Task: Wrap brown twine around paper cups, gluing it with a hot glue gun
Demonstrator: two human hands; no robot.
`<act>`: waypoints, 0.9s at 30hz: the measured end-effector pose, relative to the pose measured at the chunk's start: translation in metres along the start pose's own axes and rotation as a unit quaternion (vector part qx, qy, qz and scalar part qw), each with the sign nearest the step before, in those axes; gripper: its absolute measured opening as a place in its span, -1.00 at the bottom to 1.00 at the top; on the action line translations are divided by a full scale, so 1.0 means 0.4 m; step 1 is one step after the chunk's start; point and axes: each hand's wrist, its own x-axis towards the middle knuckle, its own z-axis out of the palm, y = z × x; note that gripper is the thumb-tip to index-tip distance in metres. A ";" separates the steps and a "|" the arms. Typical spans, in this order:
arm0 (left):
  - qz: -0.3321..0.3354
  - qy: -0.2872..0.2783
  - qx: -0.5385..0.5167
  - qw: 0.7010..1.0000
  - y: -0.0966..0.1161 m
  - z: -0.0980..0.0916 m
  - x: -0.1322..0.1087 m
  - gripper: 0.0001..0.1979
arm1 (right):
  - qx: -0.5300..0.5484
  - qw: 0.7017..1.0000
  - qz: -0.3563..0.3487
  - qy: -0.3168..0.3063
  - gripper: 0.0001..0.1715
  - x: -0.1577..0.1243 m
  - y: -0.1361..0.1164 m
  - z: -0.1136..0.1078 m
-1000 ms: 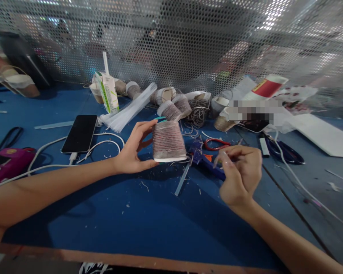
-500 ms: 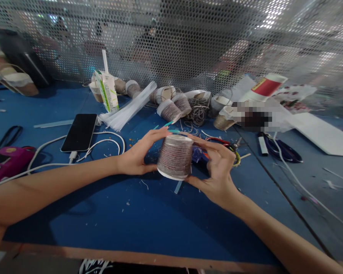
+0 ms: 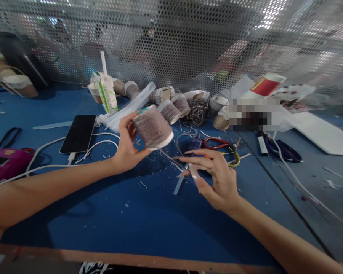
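A cup-shaped piece wrapped in grey-brown cord (image 3: 153,128) is tilted in the air above the blue table (image 3: 148,224). My left hand (image 3: 129,146) grips it from the left, thumb below and fingers at the upper end, partly hidden behind it. A loose strand of cord (image 3: 168,156) runs from its lower edge toward the right. There my right hand (image 3: 214,177) has its thumb and fingertips closed on the strand's end. Beneath the fingertips a clear glue stick (image 3: 179,184) lies on the table.
Behind are cord-wrapped cups (image 3: 170,111), a tangle of cord (image 3: 198,110), white strips (image 3: 128,108) and a drink carton (image 3: 107,91). On the left lie a phone (image 3: 78,134) and a purple glue gun (image 3: 10,163). Red-handled scissors (image 3: 215,143) and dark-handled pliers (image 3: 284,150) lie right.
My left hand has moved the wrapped piece left and up and tilted it. My right hand has let go of its side, moved lower and taken the loose strand.
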 end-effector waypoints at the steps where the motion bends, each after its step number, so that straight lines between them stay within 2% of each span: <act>1: -0.017 0.016 0.000 1.000 -0.005 0.001 0.000 -0.18 | 0.028 0.999 -0.030 0.001 -0.58 -0.003 -0.005 -0.006; 3: -0.036 0.026 0.002 0.999 -0.011 0.002 0.002 -0.20 | 0.061 0.993 -0.101 0.027 -0.51 -0.007 -0.011 -0.012; 5: -0.040 0.021 0.009 0.999 -0.012 -0.002 0.007 -0.21 | 0.047 0.986 -0.137 0.080 -0.51 -0.005 -0.008 -0.015; 7: -0.037 0.014 0.026 0.999 -0.014 -0.009 0.010 -0.19 | -0.004 0.980 -0.108 0.164 -0.62 0.006 0.004 -0.019; 9: -0.034 0.003 0.050 0.998 -0.017 -0.018 0.011 -0.18 | -0.076 0.975 -0.021 0.210 -0.70 0.019 0.029 -0.031; 10: -0.029 -0.003 0.062 0.998 -0.018 -0.022 0.010 -0.17 | -0.116 0.972 0.030 0.201 -0.70 0.024 0.046 -0.041; 12: -0.019 -0.017 0.072 0.997 -0.021 -0.027 0.007 -0.15 | -0.205 0.967 0.111 0.101 -0.56 0.025 0.082 -0.063; 15: -0.012 -0.038 0.026 0.999 -0.022 -0.024 0.003 -0.13 | -0.288 0.945 0.137 -0.073 -0.35 0.013 0.116 -0.090; 17: -0.018 -0.068 -0.032 0.997 -0.022 -0.017 0.003 -0.16 | -0.313 0.923 0.158 -0.158 -0.42 0.010 0.112 -0.090; 19: -0.026 -0.099 -0.081 0.991 -0.023 -0.011 0.005 -0.18 | -0.337 0.893 0.212 -0.211 -0.57 0.019 0.092 -0.075; 21: -0.033 -0.116 -0.107 0.987 -0.023 -0.009 0.006 -0.18 | -0.349 0.863 0.282 -0.232 -0.66 0.036 0.070 -0.056; 23: -0.036 -0.123 -0.118 0.985 -0.021 -0.009 0.007 -0.18 | -0.340 0.850 0.333 -0.223 -0.69 0.053 0.059 -0.044; 25: -0.036 -0.128 -0.122 0.984 -0.017 -0.010 0.007 -0.18 | -0.327 0.863 0.346 -0.171 -0.71 0.063 0.059 -0.045; 27: -0.034 -0.135 -0.125 0.982 -0.012 -0.010 0.008 -0.17 | -0.309 0.891 0.325 -0.071 -0.75 0.064 0.065 -0.054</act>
